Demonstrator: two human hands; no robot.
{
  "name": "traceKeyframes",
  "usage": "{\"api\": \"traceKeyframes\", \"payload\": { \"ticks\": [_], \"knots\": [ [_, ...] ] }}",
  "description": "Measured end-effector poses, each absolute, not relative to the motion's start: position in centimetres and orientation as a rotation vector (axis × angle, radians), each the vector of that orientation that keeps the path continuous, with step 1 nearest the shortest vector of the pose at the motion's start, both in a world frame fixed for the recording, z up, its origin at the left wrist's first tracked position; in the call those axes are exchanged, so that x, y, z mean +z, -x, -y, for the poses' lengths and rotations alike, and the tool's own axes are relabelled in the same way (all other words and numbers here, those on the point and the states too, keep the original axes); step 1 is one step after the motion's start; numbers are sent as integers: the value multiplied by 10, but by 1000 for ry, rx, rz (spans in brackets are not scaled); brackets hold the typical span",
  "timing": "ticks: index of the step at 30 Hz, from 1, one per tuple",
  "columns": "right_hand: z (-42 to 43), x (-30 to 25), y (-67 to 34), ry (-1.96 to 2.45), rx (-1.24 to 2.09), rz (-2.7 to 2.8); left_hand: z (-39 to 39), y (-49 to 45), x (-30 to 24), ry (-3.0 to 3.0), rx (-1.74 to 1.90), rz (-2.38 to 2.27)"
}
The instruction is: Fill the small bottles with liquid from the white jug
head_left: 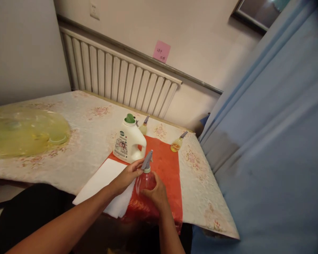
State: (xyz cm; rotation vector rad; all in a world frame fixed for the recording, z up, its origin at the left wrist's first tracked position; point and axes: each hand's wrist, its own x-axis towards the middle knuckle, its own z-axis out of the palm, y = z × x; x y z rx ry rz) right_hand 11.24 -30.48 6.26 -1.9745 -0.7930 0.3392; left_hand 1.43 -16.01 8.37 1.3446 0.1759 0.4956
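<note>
A clear spray bottle (pixel 145 181) with a grey trigger head (pixel 147 159) and pale collar stands over a red plastic sheet (pixel 167 169) near the table's front edge. Around the clear body curls my right hand (pixel 157 192). At the neck, the fingers of my left hand (pixel 129 174) are closed on the spray head. Just behind my hands is a white detergent jug (pixel 131 141) with a green cap (pixel 129 118). A folded white cloth (pixel 106 183) lies under my left forearm.
Two more spray bottles stand farther back, one holding yellow liquid (pixel 176 144) and one partly behind the jug (pixel 143 127). A yellowish transparent plastic bag (pixel 23 132) lies at left. A radiator (pixel 119 74) runs behind the flowered tablecloth (pixel 87 148); a blue curtain (pixel 267 123) hangs at right.
</note>
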Motion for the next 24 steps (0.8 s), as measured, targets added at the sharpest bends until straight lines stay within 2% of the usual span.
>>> {"api": "traceKeyframes", "payload": {
  "ticks": [7, 11, 16, 24],
  "knots": [
    [293, 51, -174, 1917, 227, 673, 112, 12, 6, -2006, 594, -592],
    [267, 51, -214, 1849, 215, 657, 82, 32, -38, -2485, 794, -599],
    [215, 49, -252, 1785, 157, 736, 79, 39, -50, -2850, 862, -528],
    [121, 38, -273, 1735, 123, 872, 80, 44, -61, -3008, 1081, -568]
  ]
}}
